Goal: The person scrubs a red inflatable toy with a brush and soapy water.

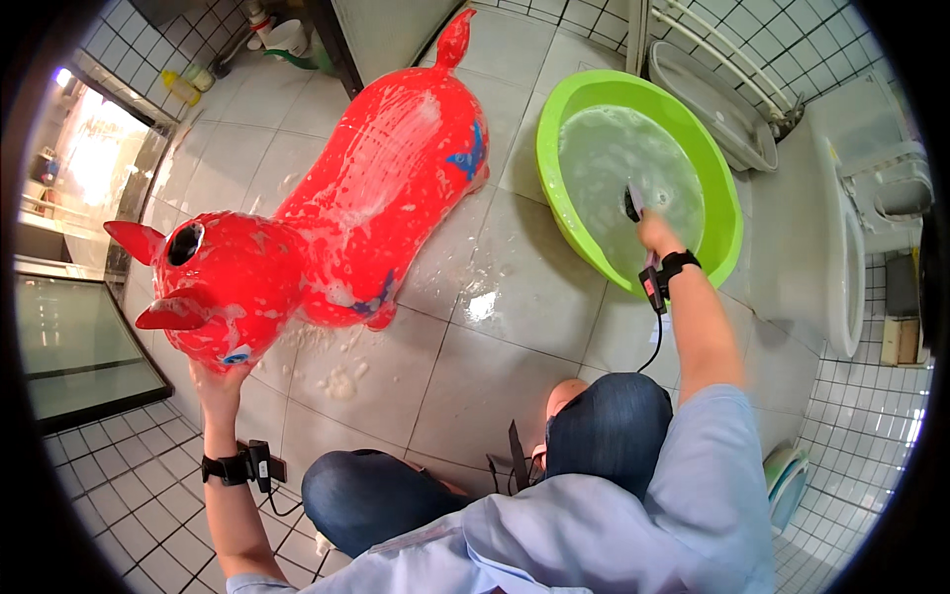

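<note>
A red inflatable bouncy animal (381, 168), streaked with suds and marked with blue shapes, stands on the floor at the left, its eared head toward me. My left hand (220, 384) holds the underside of its head at the muzzle; most of the fingers are hidden beneath it. At the right, a lime-green oval basin (727, 213) holds cloudy, foamy water. My right hand (658, 235) reaches over its near rim, closed around the handle of a scrub brush (634, 201). The dark brush end is at the water; whether it dips under is hard to tell.
Foam (341, 381) lies on the grey tiled floor (515, 287) beside the toy. A grey tub (708, 104) leans on the wall behind the basin, near a white sink (841, 247). A glass panel (84, 342) stands at the left. More basins (787, 485) sit at the lower right.
</note>
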Demonstrator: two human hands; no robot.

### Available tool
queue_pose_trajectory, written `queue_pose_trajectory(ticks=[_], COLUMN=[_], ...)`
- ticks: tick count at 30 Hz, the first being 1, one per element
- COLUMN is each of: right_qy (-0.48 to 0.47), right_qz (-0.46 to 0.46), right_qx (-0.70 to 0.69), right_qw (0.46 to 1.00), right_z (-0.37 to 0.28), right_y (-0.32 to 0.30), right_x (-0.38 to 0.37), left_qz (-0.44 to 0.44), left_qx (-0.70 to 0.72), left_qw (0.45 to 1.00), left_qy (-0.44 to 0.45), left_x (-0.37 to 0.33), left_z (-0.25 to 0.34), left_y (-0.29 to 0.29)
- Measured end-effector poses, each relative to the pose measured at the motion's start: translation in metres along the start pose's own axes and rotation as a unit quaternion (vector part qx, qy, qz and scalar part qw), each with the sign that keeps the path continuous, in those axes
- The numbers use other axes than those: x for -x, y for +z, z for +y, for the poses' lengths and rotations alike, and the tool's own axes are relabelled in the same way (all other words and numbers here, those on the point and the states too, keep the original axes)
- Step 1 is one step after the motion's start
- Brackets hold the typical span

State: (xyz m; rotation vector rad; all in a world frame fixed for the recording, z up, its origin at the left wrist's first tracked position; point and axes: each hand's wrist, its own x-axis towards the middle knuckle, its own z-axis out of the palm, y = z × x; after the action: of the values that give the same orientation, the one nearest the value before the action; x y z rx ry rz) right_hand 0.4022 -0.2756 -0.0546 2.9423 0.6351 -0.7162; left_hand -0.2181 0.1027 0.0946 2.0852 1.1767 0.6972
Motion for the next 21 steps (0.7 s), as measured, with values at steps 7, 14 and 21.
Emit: queue_pose_trajectory(ticks=[7,14,21], right_qy=[-0.051,-0.220,-0.390], right_qz=[-0.053,0.225,0.290], right_qx=[-0.087,-0.301,0.013], right_qw=[0.993,0.900,0.874], right_z=[-0.045,-0.147,-0.273], right_y=[-0.022,-0.088,-0.078], right_x=[0.020,0.112,0.115], left_qz=[-0.048,-0.070,-0.052], left_qx=[-0.056,-0.059,-0.028], left_qw=[0.995,0.993,0.996], left_qy=[0.061,0.075,0.063], left_x=[0.004,-0.014,-0.009], left_z=[0.037,0.061,0.055], left_y=[0.004,0.026,0.030])
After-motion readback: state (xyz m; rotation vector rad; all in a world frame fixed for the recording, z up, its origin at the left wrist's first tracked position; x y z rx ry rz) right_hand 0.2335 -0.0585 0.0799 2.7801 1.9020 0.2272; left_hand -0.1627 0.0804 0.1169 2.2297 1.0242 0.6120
